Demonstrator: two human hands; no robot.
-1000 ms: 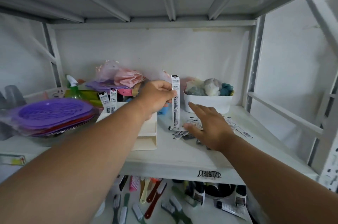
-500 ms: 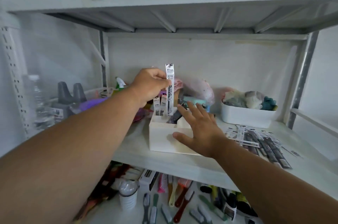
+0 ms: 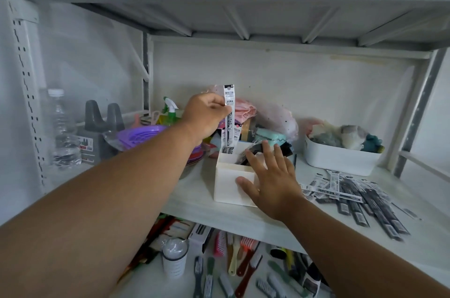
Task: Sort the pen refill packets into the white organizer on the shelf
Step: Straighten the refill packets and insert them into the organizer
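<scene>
My left hand [image 3: 206, 113] pinches one long pen refill packet [image 3: 229, 112] upright, its lower end down in the back left part of the white organizer [image 3: 227, 188] on the shelf. Other packets [image 3: 235, 135] stand in that same part. My right hand [image 3: 271, 177] lies with spread, straight fingers against the organizer's front right corner and rim. A heap of several loose refill packets [image 3: 353, 193] lies flat on the shelf to the right of the organizer.
A white bin [image 3: 338, 160] of soft items stands at the back right. Purple baskets [image 3: 140, 135], a green spray bottle [image 3: 170, 112], a water bottle [image 3: 62, 129] and bagged goods crowd the back left. Brushes [image 3: 233, 261] fill the shelf below.
The view swung left, so the organizer now sits at the middle. My left hand carried the packet over to it and lowered its end inside. My right hand left the heap and came to the organizer.
</scene>
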